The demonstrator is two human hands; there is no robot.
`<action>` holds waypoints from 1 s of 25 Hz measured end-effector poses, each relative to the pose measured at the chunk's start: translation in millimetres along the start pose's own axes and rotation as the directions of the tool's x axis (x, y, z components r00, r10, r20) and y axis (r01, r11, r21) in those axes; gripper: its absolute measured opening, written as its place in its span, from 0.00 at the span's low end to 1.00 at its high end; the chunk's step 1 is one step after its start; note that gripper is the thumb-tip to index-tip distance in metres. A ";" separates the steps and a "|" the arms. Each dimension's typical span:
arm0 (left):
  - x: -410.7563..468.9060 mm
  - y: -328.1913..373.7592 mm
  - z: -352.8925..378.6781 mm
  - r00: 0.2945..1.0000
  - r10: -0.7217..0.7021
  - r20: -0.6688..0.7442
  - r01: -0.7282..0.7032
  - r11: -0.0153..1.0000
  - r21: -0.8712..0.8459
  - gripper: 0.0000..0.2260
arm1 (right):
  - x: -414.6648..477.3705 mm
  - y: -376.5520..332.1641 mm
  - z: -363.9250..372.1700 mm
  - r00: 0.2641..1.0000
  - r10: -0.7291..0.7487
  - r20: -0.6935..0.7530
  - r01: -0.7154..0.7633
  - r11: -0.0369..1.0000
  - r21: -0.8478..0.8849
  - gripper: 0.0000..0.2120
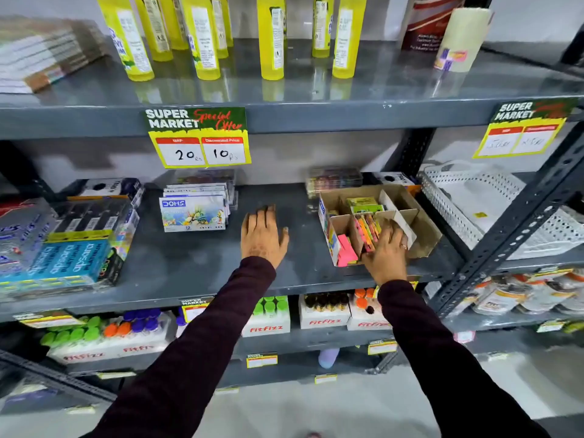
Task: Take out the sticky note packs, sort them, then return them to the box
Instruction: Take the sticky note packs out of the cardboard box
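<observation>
Right hand (386,251) fingers pinching sticky note packs (368,227) in box (423,230) (shelf's front-right); left hand (263,233) spread flat mid-shelf.

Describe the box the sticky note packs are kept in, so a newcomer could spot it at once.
On the middle grey shelf, right of the bare patch under the left hand, sits an open brown cardboard box with card dividers. Only it holds neon pink, orange and green sticky note packs; the right hand reaches into it.
</observation>
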State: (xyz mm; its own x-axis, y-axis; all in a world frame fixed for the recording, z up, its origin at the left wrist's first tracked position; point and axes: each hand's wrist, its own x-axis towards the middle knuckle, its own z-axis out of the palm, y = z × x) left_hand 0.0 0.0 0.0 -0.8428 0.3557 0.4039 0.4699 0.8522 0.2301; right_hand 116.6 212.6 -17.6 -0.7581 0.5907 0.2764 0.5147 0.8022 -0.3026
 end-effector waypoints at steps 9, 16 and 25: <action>-4.0 -19.2 10.1 0.999 -0.039 0.016 0.039 0.999 0.003 0.24 | 12.2 13.3 17.3 0.988 0.014 0.152 -0.019 0.999 0.031 0.35; -17.2 -68.7 6.1 0.999 -0.025 0.029 0.024 0.999 0.035 0.27 | -0.9 -27.4 -14.3 0.979 0.081 -0.186 -0.047 0.982 0.181 0.30; -61.0 -127.3 22.7 0.915 -0.061 0.398 0.039 0.997 0.064 0.60 | -21.1 -126.4 39.2 0.899 -0.437 0.025 0.434 0.881 -0.190 0.26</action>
State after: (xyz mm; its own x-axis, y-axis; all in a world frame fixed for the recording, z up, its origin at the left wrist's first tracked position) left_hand -14.4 -121.4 -74.0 -0.9047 0.4261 0.0027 0.4190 0.8883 0.1882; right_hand 51.9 95.3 -20.9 -0.9166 0.1781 0.3578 0.2007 0.9793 0.0266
